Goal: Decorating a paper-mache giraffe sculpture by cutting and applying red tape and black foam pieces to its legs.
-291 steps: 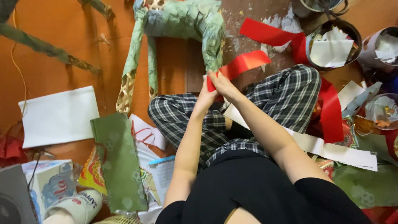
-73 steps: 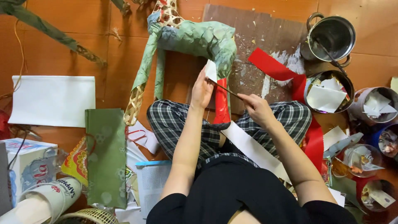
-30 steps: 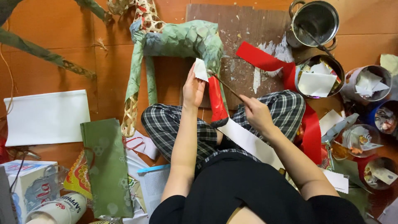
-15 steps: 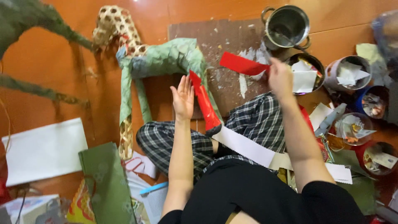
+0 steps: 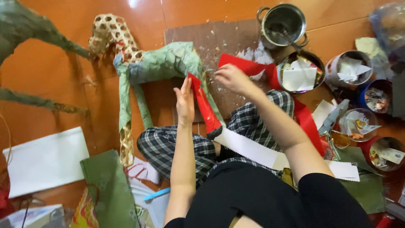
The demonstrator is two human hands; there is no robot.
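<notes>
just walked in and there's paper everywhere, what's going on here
A person sits cross-legged on an orange floor, working on a woven bamboo animal frame partly covered in green paper. The left hand presses a red paper strip flat against the frame's leg. The right hand reaches over a paste-smeared board, towards a metal pot. Tubs of paper scraps sit to the right, and white sheets lie to the left.

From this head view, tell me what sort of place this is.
Likely a home craft spot on an orange floor, used for paper-covered frame work. A woven bamboo frame is partly wrapped in green paper, tins of paper scraps and a metal pot stand nearby, and the left hand presses a red paper strip.
</notes>
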